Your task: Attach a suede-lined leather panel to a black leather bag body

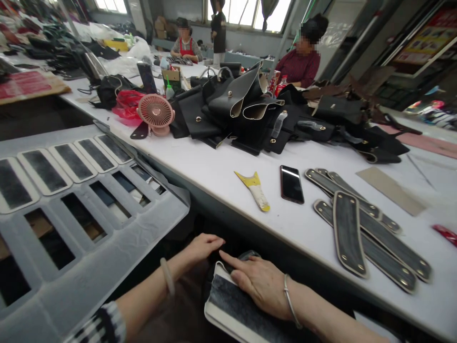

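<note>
At the lower middle, a black leather panel with pale edges [232,297] lies tilted below the table's edge. My right hand [262,286] rests over its upper end, thumb on the dark face and index finger stretched past the edge; the other fingers are partly hidden. Just left of it, my left hand [203,247] has its fingers drawn together close to the panel's top corner. Whatever may be between those fingertips is lost against the dark background. Part of a dark rounded object [250,255] shows behind my right hand.
On the white table [214,171] are a yellow-and-white cutout [255,189], a phone [292,183], several riveted leather straps [350,233], a pink fan [156,113] and piled black bags [228,105]. At left, a grey slotted rack [117,247] bears pale-edged panels [73,162]. People sit beyond.
</note>
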Tool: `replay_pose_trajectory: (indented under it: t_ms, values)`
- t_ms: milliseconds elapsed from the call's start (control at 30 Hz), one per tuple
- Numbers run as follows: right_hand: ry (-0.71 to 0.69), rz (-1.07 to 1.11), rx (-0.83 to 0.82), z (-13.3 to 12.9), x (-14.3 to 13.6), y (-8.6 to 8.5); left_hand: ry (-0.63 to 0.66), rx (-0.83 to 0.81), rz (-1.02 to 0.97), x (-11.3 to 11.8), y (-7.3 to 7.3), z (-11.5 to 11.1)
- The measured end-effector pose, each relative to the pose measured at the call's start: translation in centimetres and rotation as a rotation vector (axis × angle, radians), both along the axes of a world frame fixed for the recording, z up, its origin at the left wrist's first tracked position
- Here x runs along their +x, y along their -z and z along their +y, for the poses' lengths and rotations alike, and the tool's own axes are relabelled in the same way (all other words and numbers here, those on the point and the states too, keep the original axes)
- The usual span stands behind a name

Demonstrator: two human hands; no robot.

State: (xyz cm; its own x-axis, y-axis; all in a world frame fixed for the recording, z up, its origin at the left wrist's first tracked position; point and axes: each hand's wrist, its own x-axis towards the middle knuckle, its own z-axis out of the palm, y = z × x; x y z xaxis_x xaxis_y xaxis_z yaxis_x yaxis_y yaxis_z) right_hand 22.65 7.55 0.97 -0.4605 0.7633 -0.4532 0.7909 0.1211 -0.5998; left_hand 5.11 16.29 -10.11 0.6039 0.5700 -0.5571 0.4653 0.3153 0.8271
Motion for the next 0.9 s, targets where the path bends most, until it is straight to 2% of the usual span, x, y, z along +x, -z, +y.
replay_pose_trajectory:
  t_ms: [100, 200, 300, 367, 500, 600, 733, 900]
  values:
    - [0.046, 0.004, -0.03, -1.0, 1.3, -0.3, 0.146, 0.053, -0.057, -0.2, -4.6, 1.6]
    - [0.063, 0.0, -0.083, -2.1, 2.6, -0.8, 0.372, 0.081, -0.087, 0.4, -9.2, 1.5]
    - [0.075, 0.008, -0.13, -3.6, 4.2, -1.4, 0.583, 0.269, 0.009, 1.3, -11.8, 0.8]
    - [0.106, 0.02, -0.166, -4.9, 5.6, -1.7, 0.664, 0.345, 0.074, 1.8, -12.3, 0.8]
    - [0.185, 0.037, -0.267, -7.2, 8.1, -2.0, 0.722, 0.296, 0.135, 2.3, -11.9, 1.5]
    - [0.208, 0.027, -0.308, -7.8, 8.9, -2.2, 0.771, 0.267, 0.175, 2.6, -11.8, 2.2]
    - [0.179, 0.007, -0.276, -6.9, 8.1, -2.3, 0.817, 0.266, 0.18, 2.9, -11.7, 2.6]
    - [0.178, -0.018, -0.178, -4.9, 5.4, -1.7, 0.804, 0.333, 0.164, 2.9, -10.8, 2.4]
